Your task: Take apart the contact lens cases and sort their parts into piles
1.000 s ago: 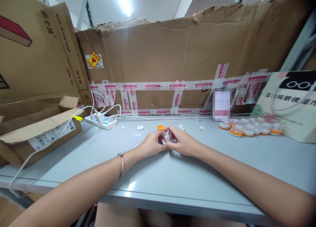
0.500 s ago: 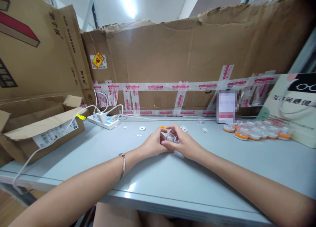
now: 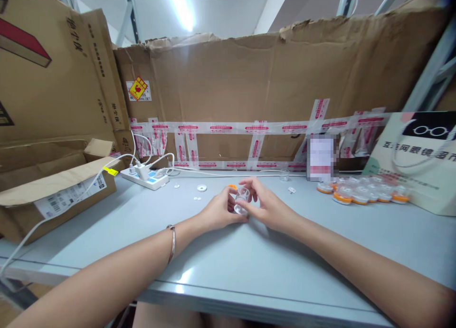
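Both my hands meet at the middle of the grey table (image 3: 249,261). Between them is a small clear plastic part (image 3: 242,198), round and see-through. My left hand (image 3: 217,210), with a bracelet on the wrist, pinches its lower left side. My right hand (image 3: 265,203) grips it from the right, with the upper fingers raised above it. An orange cap (image 3: 232,187) peeks out just behind my left fingers. A white ring (image 3: 201,188) and several tiny white bits lie on the table to the left of my hands.
A row of clear pieces with orange bases (image 3: 359,193) lies at the right, before a printed paper bag (image 3: 416,161). A white power strip (image 3: 144,177) with plugs and cables sits back left, beside an open cardboard box (image 3: 53,185). Taped cardboard walls (image 3: 249,95) enclose the table.
My hands have lifted the clear part slightly and tilted it. My right fingers have spread a little above it. The camera has shifted slightly.
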The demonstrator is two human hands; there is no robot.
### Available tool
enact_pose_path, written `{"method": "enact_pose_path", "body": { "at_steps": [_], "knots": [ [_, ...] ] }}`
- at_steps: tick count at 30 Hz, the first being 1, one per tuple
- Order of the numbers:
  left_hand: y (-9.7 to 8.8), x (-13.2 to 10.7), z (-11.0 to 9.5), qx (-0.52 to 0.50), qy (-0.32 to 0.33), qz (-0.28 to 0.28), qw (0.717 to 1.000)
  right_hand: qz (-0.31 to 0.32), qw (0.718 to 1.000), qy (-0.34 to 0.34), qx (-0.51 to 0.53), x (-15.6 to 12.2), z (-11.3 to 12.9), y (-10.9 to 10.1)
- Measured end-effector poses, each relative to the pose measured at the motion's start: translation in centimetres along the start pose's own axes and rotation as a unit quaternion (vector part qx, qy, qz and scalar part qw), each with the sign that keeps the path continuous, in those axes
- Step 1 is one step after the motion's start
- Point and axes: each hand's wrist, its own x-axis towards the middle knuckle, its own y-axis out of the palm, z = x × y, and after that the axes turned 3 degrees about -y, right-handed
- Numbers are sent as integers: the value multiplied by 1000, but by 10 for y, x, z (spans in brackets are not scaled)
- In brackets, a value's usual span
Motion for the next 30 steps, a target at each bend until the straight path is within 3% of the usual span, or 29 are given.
{"method": "enact_pose_path", "body": {
  "at_steps": [2,4,5,7,9,13,23,30],
  "knots": [
    [0,0,0,-3,-5,-2,1000,-57,998,-15,6,7,-7,-14],
    [-1,-1,0,-3,-14,-5,1000,-141,990,13,7,13,-27,-36],
    [-1,-1,0,-1,-18,-4,1000,-191,980,56,-18,16,-42,-49],
    [-2,-2,1,4,-19,1,1000,-235,951,166,-115,16,-77,-74],
    [-3,-2,1,7,-17,6,1000,-231,918,255,-196,12,-112,-93],
    [-3,-2,1,12,-14,6,1000,-199,909,291,-221,2,-155,-98],
    [-3,-3,1,14,-6,11,1000,-208,908,297,-209,2,-173,-82],
    [-2,-2,2,13,2,9,1000,-226,921,270,-165,-3,-164,-81]
  ]
}}
